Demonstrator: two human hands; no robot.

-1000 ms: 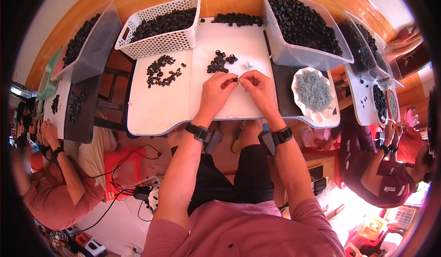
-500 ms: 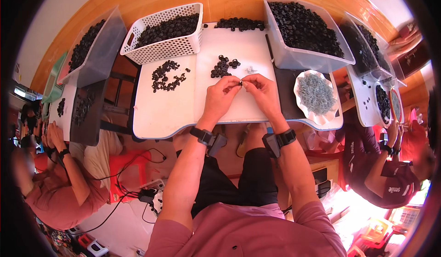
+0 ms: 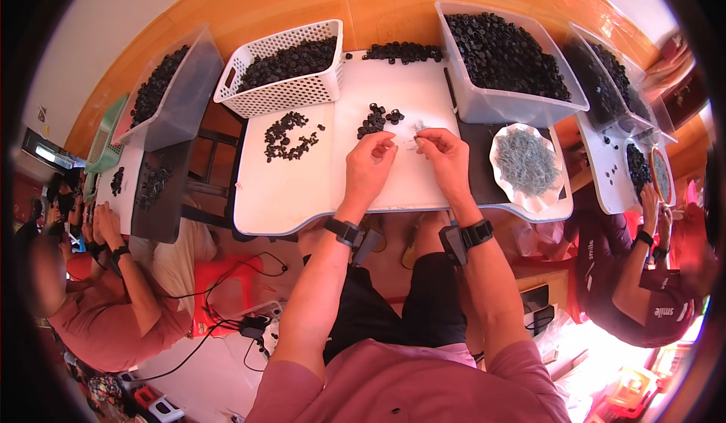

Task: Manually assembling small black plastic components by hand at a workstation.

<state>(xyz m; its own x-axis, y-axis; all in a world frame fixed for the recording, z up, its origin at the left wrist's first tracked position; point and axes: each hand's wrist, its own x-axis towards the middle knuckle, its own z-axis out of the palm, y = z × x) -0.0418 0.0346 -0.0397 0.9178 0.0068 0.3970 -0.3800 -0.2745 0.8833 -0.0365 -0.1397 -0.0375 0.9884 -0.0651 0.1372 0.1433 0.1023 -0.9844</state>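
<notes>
My left hand (image 3: 370, 167) is over the white tabletop (image 3: 302, 196), fingers curled and fingertips pressed together. Whatever it may hold is too small to make out. A short way to its right, my right hand (image 3: 448, 160) pinches thumb and forefinger; a tiny pale bit may show at the tips, but I cannot tell what it is. Just beyond the right fingertips lie a few small, pale, clear-looking pieces (image 3: 420, 126). A pile of round black parts (image 3: 372, 123) sits beyond my left hand. Farther left, smaller black pieces (image 3: 290, 151) are scattered in a loose ring.
A white perforated basket (image 3: 302, 90) and a clear bin (image 3: 514, 105) hold black parts at the back. Between them runs a row of black parts (image 3: 404, 52). A scalloped white dish (image 3: 556, 193) of thin silvery pieces stands right, on a dark mat (image 3: 476, 151). People work at both sides.
My hands have moved apart; they were meeting at a small black part, which no longer shows between them. The right fingertips are now beside the pale pieces. The view has shifted slightly.
</notes>
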